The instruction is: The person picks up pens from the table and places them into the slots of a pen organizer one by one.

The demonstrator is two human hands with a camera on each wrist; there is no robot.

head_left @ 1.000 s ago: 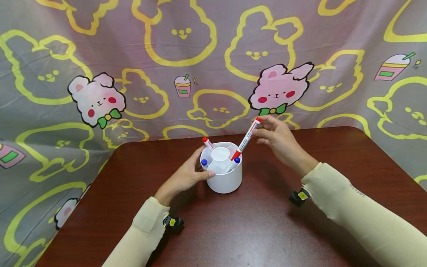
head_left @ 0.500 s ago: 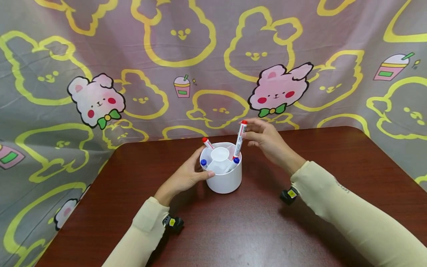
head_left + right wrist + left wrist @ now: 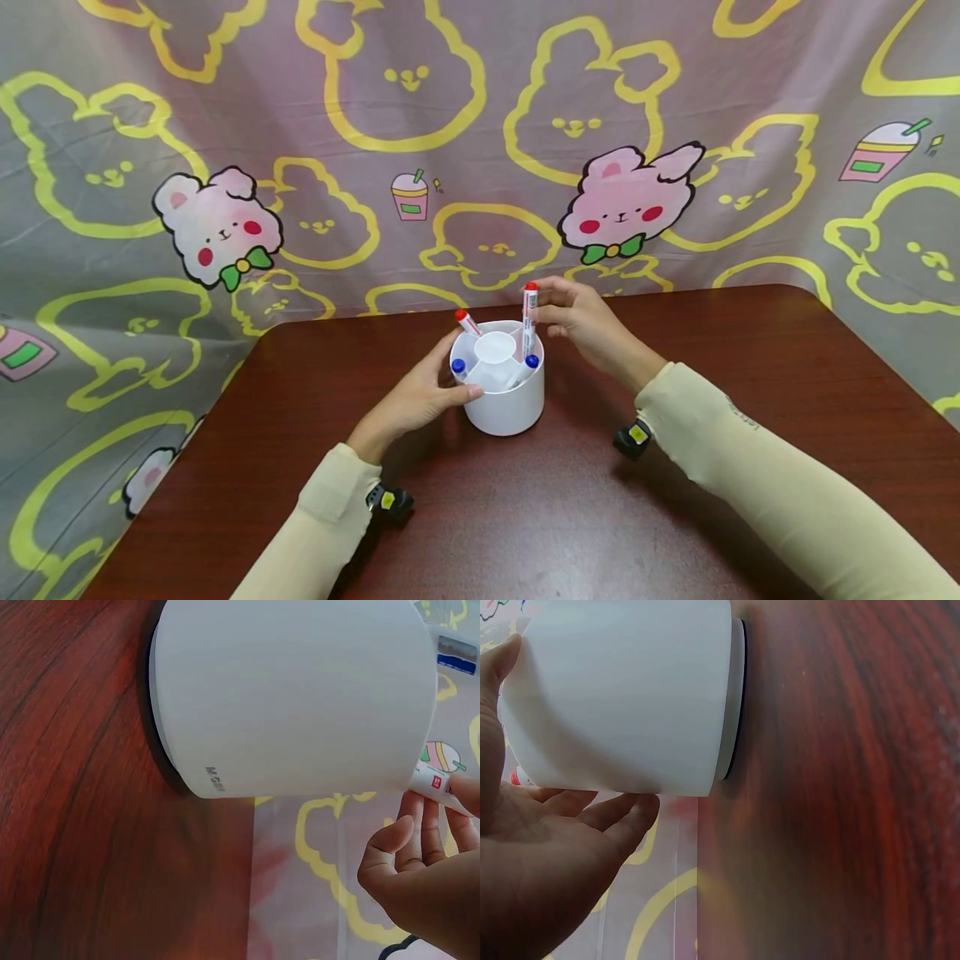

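Note:
A white round pen holder [image 3: 506,414] with divided compartments stands upright on the table. My left hand [image 3: 416,398] holds it from the left, thumb over the near rim and fingers around the far side; the left wrist view shows the fingers against the holder's wall [image 3: 630,697]. With my right hand [image 3: 592,329] I pinch a white marker with a red end [image 3: 529,321], upright, its lower end inside the right compartment. Another red-ended marker [image 3: 467,322] leans at the back left. Blue-ended markers stand at the left [image 3: 458,367] and at the right front [image 3: 532,362].
The dark red-brown wooden table [image 3: 517,517] reaches back to a patterned cloth curtain [image 3: 480,167] hanging behind it. Both forearms come in from the front, with a black wrist camera on the left [image 3: 392,503] and on the right [image 3: 633,438].
My right hand has moved left and slightly down, turning the red-ended marker from a slant to upright and lowering it into the holder. My left hand and the holder have stayed put.

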